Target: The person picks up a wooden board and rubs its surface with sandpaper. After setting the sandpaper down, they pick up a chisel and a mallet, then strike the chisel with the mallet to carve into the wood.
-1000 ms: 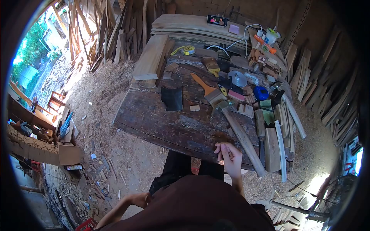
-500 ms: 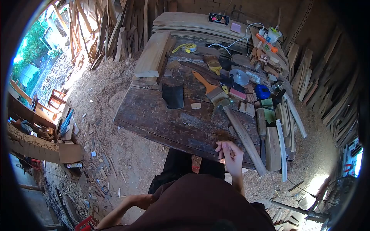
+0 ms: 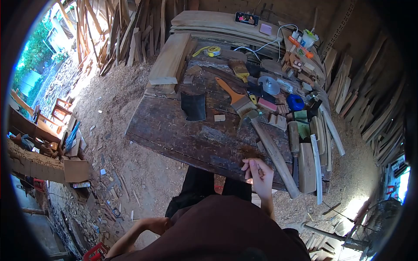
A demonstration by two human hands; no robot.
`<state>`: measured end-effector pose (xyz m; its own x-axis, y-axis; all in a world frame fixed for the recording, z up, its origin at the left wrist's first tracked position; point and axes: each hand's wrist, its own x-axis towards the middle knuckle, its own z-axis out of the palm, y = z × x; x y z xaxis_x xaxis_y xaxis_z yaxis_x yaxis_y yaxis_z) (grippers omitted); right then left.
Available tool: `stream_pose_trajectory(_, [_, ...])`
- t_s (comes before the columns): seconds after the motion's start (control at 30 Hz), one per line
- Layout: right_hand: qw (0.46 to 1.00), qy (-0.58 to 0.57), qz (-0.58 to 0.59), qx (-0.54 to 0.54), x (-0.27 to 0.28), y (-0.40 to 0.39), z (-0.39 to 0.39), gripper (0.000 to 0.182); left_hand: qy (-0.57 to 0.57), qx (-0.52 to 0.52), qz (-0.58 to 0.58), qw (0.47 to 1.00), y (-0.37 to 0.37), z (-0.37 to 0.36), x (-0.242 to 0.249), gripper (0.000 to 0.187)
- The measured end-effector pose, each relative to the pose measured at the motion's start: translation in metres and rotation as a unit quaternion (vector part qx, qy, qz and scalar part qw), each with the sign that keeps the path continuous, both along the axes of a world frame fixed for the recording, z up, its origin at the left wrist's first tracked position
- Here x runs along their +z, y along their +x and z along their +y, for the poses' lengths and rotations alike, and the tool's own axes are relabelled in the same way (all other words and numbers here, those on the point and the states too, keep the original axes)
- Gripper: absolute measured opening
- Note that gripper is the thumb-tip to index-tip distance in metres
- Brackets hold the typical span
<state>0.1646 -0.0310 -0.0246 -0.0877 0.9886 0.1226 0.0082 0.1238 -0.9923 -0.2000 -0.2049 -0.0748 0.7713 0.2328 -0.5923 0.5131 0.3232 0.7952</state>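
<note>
My right hand (image 3: 260, 174) is at the front edge of the dark wooden workbench (image 3: 165, 126), its fingers curled in. Whether anything small sits in them I cannot make out. Just to its right lies a long wooden stick (image 3: 274, 156), slanting across the bench. Beyond the hand are a wide paintbrush (image 3: 237, 96) with an orange handle and a small pale wood block (image 3: 220, 118). A dark curved sheet (image 3: 193, 106), perhaps sandpaper, lies to the left of the block. My left hand (image 3: 160, 225) is at my hip, its fingers hidden by my shirt.
A thick plank (image 3: 170, 61), a yellow tape measure (image 3: 213, 51) and a blue tape measure (image 3: 296, 102) are on the bench. A phone (image 3: 246, 18) stands at the back. Wood strips (image 3: 365, 87) lean along the right wall. A standing fan (image 3: 383, 222) is at lower right.
The view has shifted very slightly, so the bench appears a little further left and up. Both hands stay in place, and nothing on the bench has moved.
</note>
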Motion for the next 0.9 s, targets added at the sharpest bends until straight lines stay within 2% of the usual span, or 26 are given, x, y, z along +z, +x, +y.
stream_pose_trajectory(0.2, [1.0,0.006,0.006,-0.003,0.0,-0.001,0.0,0.02,0.004,0.027,-0.042,0.999,-0.003,-0.005,-0.012,0.035])
stream_pose_trajectory(0.27, [1.0,0.007,0.005,-0.002,-0.001,-0.002,0.0,0.02,0.057,0.069,-0.074,0.993,0.002,-0.007,-0.013,0.028])
stream_pose_trajectory(0.37, [1.0,0.003,0.014,-0.004,0.0,-0.001,0.0,0.02,0.065,0.025,-0.026,0.997,0.008,0.002,-0.006,0.028])
stream_pose_trajectory(0.5, [1.0,0.006,0.01,0.0,-0.001,-0.001,0.0,0.02,0.068,0.052,-0.063,0.994,0.004,0.0,-0.012,0.029])
stream_pose_trajectory(0.57, [1.0,0.005,0.007,0.005,-0.001,0.0,0.0,0.02,0.049,0.019,-0.085,0.995,0.0,0.0,-0.007,0.031])
stream_pose_trajectory(0.67, [1.0,0.001,0.007,0.005,0.001,-0.001,0.0,0.02,0.029,0.061,-0.082,0.994,-0.001,-0.007,-0.002,0.032])
stream_pose_trajectory(0.77, [1.0,0.002,0.003,0.0,0.001,-0.001,-0.001,0.02,0.025,0.019,-0.053,0.998,0.001,0.001,0.009,0.032])
stream_pose_trajectory(0.9, [1.0,-0.005,0.008,0.001,0.002,-0.001,0.0,0.02,0.04,0.036,-0.062,0.997,-0.002,-0.006,-0.006,0.034])
